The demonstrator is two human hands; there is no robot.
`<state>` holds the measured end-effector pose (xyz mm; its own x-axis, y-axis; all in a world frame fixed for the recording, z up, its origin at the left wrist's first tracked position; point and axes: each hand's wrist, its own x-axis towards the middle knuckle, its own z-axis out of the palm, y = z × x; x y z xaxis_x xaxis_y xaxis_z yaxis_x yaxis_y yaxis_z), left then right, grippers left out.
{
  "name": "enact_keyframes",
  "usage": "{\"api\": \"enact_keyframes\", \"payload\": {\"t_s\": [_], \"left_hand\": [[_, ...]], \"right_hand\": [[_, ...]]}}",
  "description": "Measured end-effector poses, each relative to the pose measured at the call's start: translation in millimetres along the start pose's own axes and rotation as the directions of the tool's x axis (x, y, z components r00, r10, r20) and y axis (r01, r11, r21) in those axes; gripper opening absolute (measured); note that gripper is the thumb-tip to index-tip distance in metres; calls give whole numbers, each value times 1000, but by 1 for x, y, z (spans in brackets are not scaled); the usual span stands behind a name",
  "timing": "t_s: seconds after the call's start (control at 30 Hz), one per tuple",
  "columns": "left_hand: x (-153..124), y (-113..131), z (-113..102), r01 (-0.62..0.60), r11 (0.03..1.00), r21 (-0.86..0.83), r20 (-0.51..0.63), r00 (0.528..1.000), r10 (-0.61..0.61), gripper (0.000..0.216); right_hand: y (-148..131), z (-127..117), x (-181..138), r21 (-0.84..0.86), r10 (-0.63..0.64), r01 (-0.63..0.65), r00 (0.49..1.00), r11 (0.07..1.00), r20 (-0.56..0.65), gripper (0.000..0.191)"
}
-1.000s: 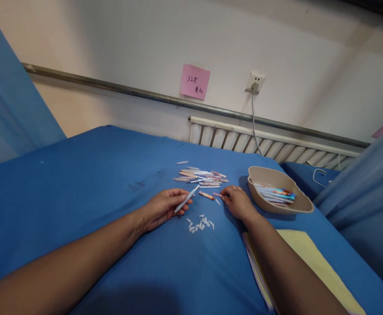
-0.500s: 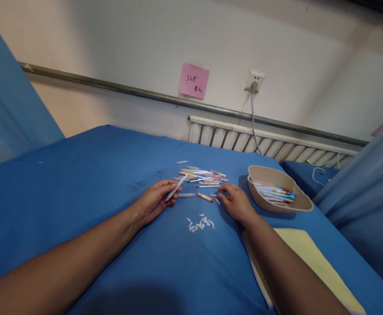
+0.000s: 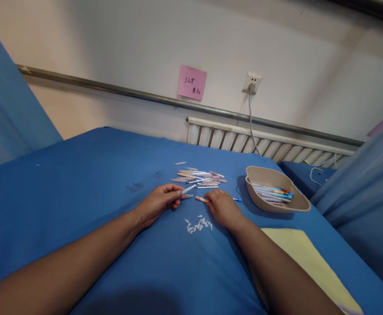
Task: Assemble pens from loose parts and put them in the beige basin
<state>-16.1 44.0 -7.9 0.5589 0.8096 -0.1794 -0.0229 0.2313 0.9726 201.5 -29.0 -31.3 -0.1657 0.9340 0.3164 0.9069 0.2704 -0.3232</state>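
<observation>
My left hand [image 3: 163,202] pinches a slim pale-blue pen barrel [image 3: 189,189], its pointed end angled up to the right. My right hand [image 3: 222,207] is palm down with its fingers bent together over the right end of an orange pen barrel [image 3: 201,198]. Whatever is under those fingertips is hidden. A blue-ended piece [image 3: 237,199] shows just right of that hand. Behind both hands is a pile of pen barrels and thin white refills [image 3: 201,177]. Several small white cone-shaped tips [image 3: 199,225] are scattered in front of them.
A beige bin [image 3: 301,203] holding several pens stands to the right on the blue-covered table [image 3: 139,271]. Yellow cloth or paper [image 3: 304,256] lies under my right forearm. A radiator [image 3: 224,139] and a plugged-in socket [image 3: 252,82] are at the wall behind.
My right hand has moved left, onto the end of the orange barrel, uncovering the blue-ended piece. The pale-blue barrel in my left hand has tipped flatter and moved right.
</observation>
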Motion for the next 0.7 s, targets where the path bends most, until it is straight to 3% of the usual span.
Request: {"api": "enact_keyframes", "payload": {"t_s": [0.13, 0.23, 0.3, 0.57, 0.7], "left_hand": [[0, -1, 2, -10, 998, 62, 3, 1000, 10, 25], [-2, -1, 4, -23, 994, 104, 9, 1000, 22, 25], [-3, -1, 4, -28, 992, 123, 15, 1000, 26, 26], [-3, -4, 3, -43, 982, 184, 57, 998, 33, 29], [-4, -4, 4, -54, 974, 222, 73, 997, 38, 30]], "right_hand": [[2, 1, -2, 302, 94, -63, 991, 951, -92, 15], [4, 4, -2, 620, 205, -132, 978, 774, -47, 16], [5, 6, -2, 745, 233, -155, 972, 649, -1, 16], [5, 0, 0, 874, 358, -179, 934, 453, 6, 22], [5, 0, 1, 880, 371, -166, 929, 444, -12, 23]]}}
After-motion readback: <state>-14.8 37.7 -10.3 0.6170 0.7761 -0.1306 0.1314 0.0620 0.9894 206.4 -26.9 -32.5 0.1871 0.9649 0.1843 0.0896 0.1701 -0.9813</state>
